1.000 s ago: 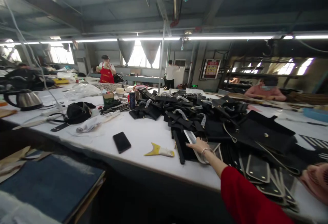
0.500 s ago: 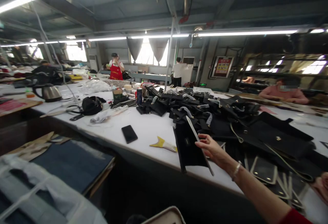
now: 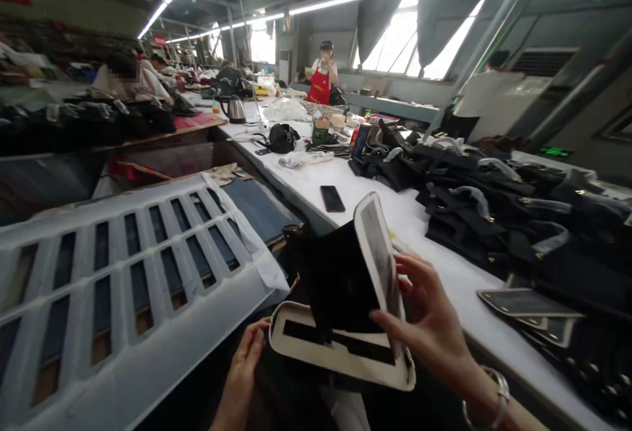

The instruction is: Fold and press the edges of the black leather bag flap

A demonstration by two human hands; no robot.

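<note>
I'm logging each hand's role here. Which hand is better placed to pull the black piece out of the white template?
Probably the right hand: its fingers already grip the black piece. The left hand steadies the white template at its edge.

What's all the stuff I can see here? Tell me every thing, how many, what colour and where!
black flap piece: one, black with a white-backed flap, held in both hands
white template: one, white with a black slot, low centre, under the flap piece
phone: one, black, flat on the table
table: one, white, running back from the centre
pile of bag parts: many, black, right side of the table
slotted white sheet: one, white, left
kettle: one, silver, far end of the table
person in a red apron: one, far back
left hand: one, at the template's left edge
right hand: one, gripping the flap piece
</note>
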